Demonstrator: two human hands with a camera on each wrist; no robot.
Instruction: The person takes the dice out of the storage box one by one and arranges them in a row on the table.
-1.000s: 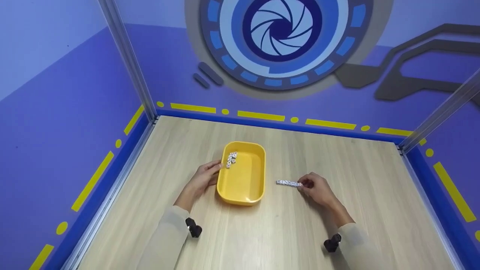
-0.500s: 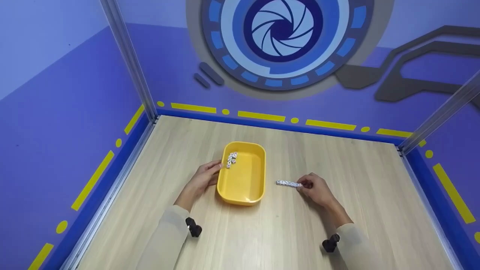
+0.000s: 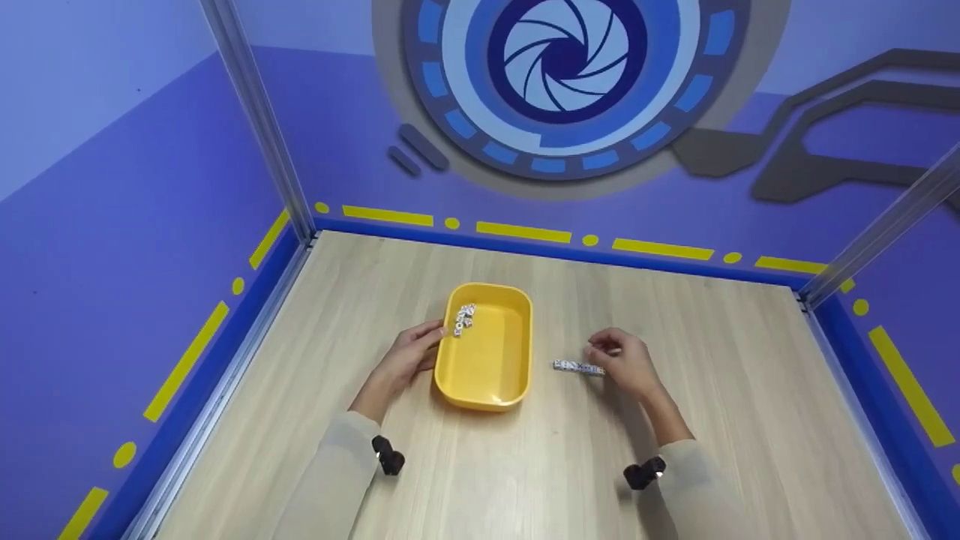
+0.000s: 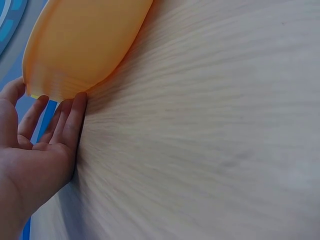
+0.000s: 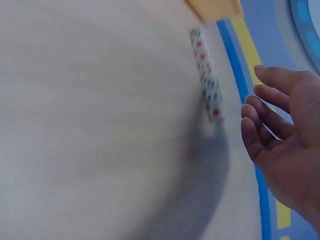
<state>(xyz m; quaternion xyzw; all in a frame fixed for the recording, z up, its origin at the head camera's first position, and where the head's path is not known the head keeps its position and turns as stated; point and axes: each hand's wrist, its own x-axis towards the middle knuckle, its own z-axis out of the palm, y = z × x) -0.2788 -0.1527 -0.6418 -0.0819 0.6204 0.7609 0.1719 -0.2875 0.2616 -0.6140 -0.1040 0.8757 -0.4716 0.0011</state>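
A yellow plastic bin rests on the wooden table. My left hand holds it by its left side, thumb at the rim; in the left wrist view the other fingers lie against its outer wall. Several white dice are gathered inside, near the bin's left wall. To the right of the bin, more dice form a straight row; red and dark pips show on this row in the right wrist view. My right hand hovers just above the row's right end, fingers loosely bent and holding nothing.
The light wooden table is bounded by a blue back wall and side walls. Metal posts stand at the back corners. A black wrist camera sits at my right cuff.
My right hand has let go of the right end of the dice row and risen slightly up and away. The row stays in place, and my left hand and the bin have not moved.
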